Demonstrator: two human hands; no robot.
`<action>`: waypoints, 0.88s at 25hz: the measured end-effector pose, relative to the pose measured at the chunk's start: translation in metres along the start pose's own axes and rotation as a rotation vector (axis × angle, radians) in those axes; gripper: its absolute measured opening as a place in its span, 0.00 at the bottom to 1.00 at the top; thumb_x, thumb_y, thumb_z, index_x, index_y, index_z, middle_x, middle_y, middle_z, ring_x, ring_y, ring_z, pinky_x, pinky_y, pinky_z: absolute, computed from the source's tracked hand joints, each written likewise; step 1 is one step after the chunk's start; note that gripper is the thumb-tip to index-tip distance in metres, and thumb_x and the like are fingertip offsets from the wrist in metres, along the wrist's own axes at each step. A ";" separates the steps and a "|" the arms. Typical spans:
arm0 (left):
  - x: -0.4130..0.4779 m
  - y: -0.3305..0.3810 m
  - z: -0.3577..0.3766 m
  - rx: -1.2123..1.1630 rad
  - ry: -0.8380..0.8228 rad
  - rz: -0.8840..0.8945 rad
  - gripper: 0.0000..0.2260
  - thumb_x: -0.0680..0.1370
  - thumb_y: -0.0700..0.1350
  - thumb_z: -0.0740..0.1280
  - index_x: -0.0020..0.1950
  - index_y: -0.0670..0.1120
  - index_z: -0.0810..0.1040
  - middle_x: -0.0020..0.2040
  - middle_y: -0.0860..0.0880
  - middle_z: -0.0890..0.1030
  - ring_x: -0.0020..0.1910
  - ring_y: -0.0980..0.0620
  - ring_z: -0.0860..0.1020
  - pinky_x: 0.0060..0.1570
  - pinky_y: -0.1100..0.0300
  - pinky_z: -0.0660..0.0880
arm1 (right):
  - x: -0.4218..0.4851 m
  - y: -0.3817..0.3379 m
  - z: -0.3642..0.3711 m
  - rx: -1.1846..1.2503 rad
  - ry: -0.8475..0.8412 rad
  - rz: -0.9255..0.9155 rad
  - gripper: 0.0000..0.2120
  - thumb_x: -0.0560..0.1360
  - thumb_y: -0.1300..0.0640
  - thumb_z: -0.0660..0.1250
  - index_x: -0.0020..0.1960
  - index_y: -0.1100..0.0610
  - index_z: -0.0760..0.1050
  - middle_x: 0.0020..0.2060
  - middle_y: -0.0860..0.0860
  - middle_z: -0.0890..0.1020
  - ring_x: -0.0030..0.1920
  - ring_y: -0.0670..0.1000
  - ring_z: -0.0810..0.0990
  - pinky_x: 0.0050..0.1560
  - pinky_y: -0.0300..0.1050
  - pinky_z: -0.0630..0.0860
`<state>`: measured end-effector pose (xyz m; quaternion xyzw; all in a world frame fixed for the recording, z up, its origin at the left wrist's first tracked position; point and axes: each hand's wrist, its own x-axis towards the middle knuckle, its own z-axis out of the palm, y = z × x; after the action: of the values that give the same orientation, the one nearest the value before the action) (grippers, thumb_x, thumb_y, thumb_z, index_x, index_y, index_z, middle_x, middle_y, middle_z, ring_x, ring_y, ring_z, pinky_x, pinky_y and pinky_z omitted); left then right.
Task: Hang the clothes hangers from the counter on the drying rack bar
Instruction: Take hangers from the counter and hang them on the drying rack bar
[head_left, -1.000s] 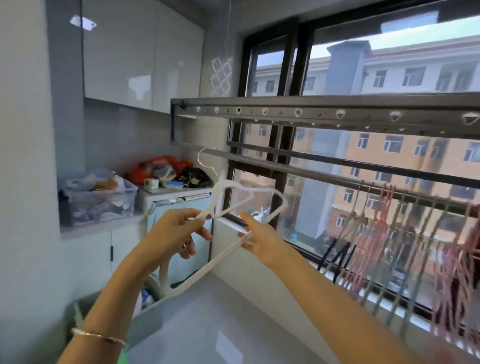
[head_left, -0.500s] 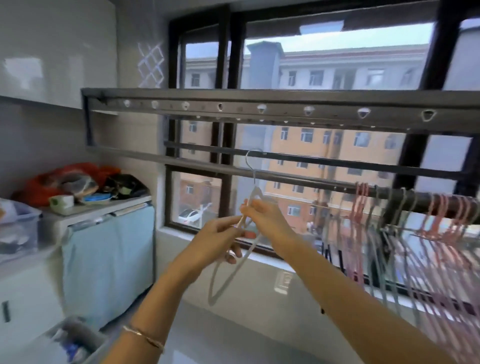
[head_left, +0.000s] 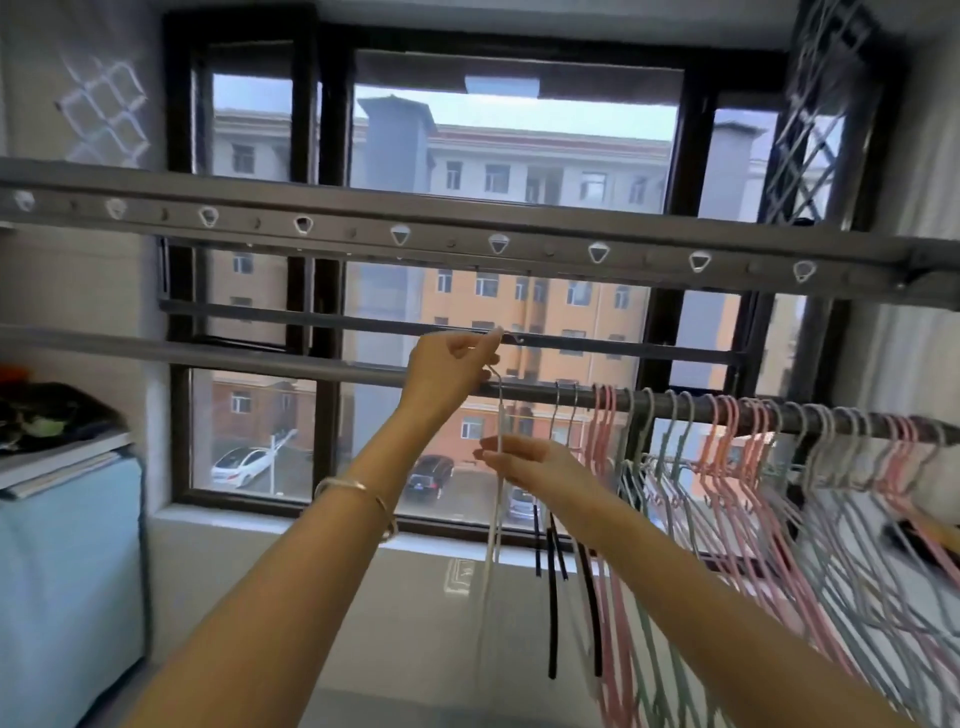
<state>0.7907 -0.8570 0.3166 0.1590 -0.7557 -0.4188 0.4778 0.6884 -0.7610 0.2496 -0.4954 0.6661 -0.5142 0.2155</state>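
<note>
A white clothes hanger (head_left: 492, 525) hangs edge-on in front of the window. Its metal hook sits at the dark drying rack bar (head_left: 675, 408). My left hand (head_left: 452, 361) is raised at the bar and pinches the top of the hook. My right hand (head_left: 535, 460) is lower and pinches the hanger's neck between thumb and fingers. To the right, several pink, grey-green and black hangers (head_left: 753, 467) hang packed together on the same bar.
A long grey rack beam with white clip holes (head_left: 498, 228) runs across above the bar. A pale blue covered appliance (head_left: 67, 571) with clutter on top stands at the left. The white window sill (head_left: 270, 525) and a glossy counter lie below.
The view swung right toward the window. Both hands lifted the white hanger from chest height up to the rack bar, the left hand moving to its hook, the right to its neck.
</note>
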 end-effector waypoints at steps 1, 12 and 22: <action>0.008 0.003 0.004 0.008 0.009 0.000 0.15 0.77 0.52 0.66 0.53 0.41 0.81 0.46 0.44 0.84 0.43 0.50 0.83 0.50 0.54 0.80 | -0.001 0.001 -0.002 0.000 -0.001 -0.002 0.12 0.76 0.53 0.65 0.58 0.52 0.77 0.54 0.46 0.80 0.52 0.40 0.76 0.55 0.36 0.68; 0.044 -0.014 0.047 0.151 0.089 -0.031 0.10 0.77 0.47 0.67 0.37 0.45 0.79 0.40 0.44 0.84 0.38 0.48 0.83 0.48 0.49 0.81 | 0.008 0.013 -0.010 0.046 0.088 0.064 0.11 0.76 0.56 0.66 0.57 0.57 0.76 0.49 0.46 0.79 0.46 0.39 0.75 0.58 0.37 0.65; 0.050 -0.059 0.052 0.515 -0.278 0.191 0.16 0.77 0.48 0.66 0.64 0.49 0.76 0.58 0.49 0.81 0.55 0.50 0.78 0.53 0.63 0.71 | 0.001 0.017 -0.027 -0.092 0.123 0.129 0.20 0.76 0.56 0.65 0.67 0.58 0.68 0.62 0.54 0.74 0.56 0.49 0.75 0.55 0.39 0.75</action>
<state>0.7123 -0.8989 0.2897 0.1440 -0.9067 -0.1844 0.3510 0.6589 -0.7490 0.2444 -0.4284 0.7316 -0.4974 0.1837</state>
